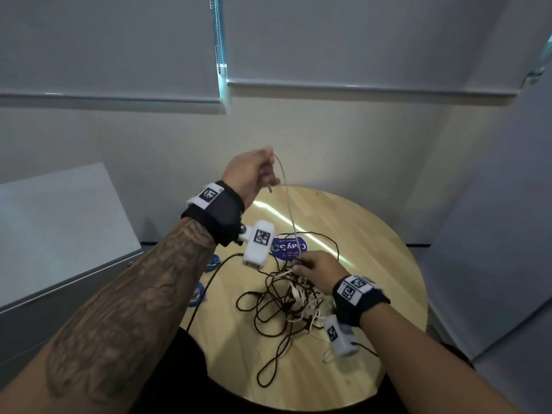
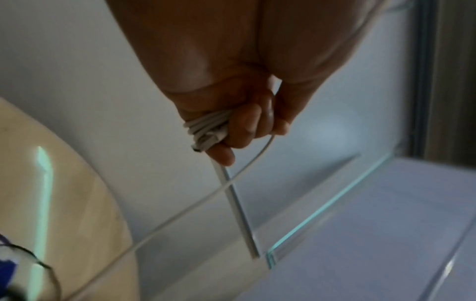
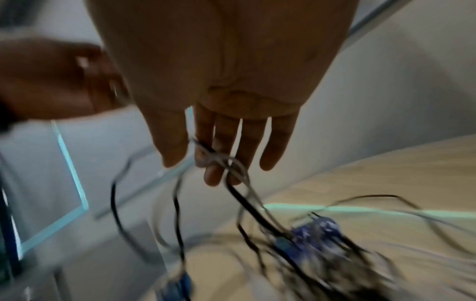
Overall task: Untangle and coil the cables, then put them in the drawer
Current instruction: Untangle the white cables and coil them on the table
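The left hand (image 1: 249, 171) gripped coiled white cable (image 1: 287, 204) (raised); the right hand (image 1: 318, 268) apparently pinched strands above the counter (image 1: 373, 249).

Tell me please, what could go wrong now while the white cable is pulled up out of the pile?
The white cable runs taut from the left hand down into the tangle, where the right hand pinches it. Pulling harder may tighten knots with the black cable. The whole pile could also lift and drag toward the table edge.

Tattooed left forearm (image 1: 125, 297), black wristbands (image 1: 218, 213)
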The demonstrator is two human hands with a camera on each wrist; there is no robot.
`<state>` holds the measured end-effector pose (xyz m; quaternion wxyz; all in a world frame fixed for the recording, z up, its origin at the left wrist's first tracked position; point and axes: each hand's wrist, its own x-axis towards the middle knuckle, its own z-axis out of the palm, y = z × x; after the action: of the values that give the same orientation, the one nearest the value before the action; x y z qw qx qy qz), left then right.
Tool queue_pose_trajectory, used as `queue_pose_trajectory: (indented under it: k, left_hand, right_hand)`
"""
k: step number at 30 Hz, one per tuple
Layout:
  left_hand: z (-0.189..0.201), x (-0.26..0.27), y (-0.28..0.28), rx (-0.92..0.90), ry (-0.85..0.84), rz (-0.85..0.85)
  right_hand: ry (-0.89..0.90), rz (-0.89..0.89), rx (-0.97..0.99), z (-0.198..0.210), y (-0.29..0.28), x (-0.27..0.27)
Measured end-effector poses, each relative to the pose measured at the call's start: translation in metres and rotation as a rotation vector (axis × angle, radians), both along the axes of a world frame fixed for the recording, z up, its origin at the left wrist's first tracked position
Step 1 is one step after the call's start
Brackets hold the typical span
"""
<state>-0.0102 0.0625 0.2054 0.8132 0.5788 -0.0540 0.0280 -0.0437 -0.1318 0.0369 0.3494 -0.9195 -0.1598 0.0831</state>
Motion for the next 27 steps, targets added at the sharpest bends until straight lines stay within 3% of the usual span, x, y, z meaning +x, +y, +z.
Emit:
queue_pose_trajectory:
  k: [5,10,12,15,17,20,22,25,27]
  left_hand:
    - [0.041,0.022,0.017,-0.190,-0.020,0.165]
    - [0.062,0.026,0.019,-0.139,-0.064,0.168]
    - [0.062,0.019,0.015,-0.093,-0.055,0.108]
    - [0.054,0.007,0.003,0.046,-0.050,0.009]
    - [0.046,-0.002,-0.007,0.109,-0.057,-0.033]
    - [0.037,-0.008,-0.017,0.108,-0.053,-0.084]
    - [0.035,-0.011,-0.015,0.105,-0.058,-0.084]
    - [0.028,-0.022,-0.009,0.237,-0.062,-0.132]
    - [0.019,-0.038,-0.012,0.307,-0.014,-0.295]
  right_hand:
    - [0.058,-0.119,-0.111,-0.031,-0.015,0.008]
    - [0.088,-0.145,-0.054,-0.028,-0.018,0.016]
    - [0.003,-0.247,0.080,-0.011,-0.013,0.015]
    - [-0.335,-0.436,0.435,0.035,-0.001,0.012]
    - [-0.376,-0.365,0.580,0.075,0.012,0.006]
    - [-0.284,-0.103,0.612,0.120,0.027,0.003]
    - [-0.240,-0.073,0.731,0.144,0.027,0.006]
    - [-0.478,-0.222,0.709,0.172,0.009,0.020]
    - [-0.652,-0.223,0.599,0.185,0.000,0.027]
